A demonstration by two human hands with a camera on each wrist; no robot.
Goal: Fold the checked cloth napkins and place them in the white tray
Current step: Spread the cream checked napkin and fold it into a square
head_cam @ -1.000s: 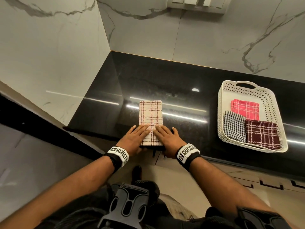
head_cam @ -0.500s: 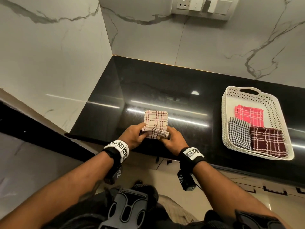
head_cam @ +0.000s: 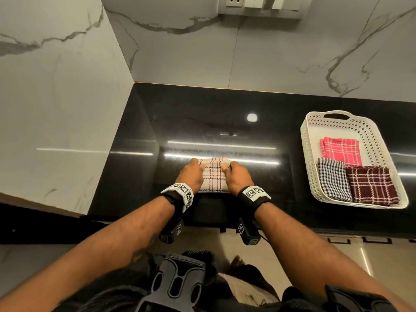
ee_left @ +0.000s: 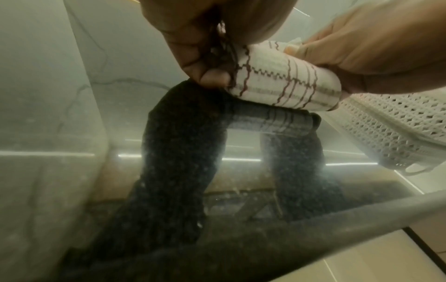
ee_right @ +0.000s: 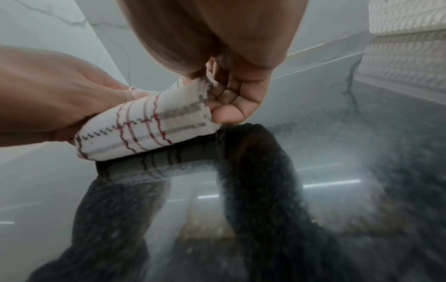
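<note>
From the head view, the cream checked napkin point(head_cam: 213, 176) lay folded on the black counter point(head_cam: 225, 122), near its front edge. The left hand point(head_cam: 191, 175) pinched its 9 o'clock side, the right hand point(head_cam: 236, 176) its 3 o'clock side, fingers curled round the far corners. Over at 3 o'clock sat the white tray point(head_cam: 307, 158), holding the pink napkin point(head_cam: 342, 149), the black-and-white napkin point(head_cam: 333, 179) and the maroon napkin point(head_cam: 371, 185).

Left wrist view: the left hand point(ee_left: 200, 57) clamped the napkin's point(ee_left: 284, 82) edge, the fold touching the glossy counter, tray point(ee_left: 376, 129) behind at 3 o'clock.

Right wrist view: the right hand point(ee_right: 231, 95) gripped the napkin's point(ee_right: 149, 129) opposite end.
</note>
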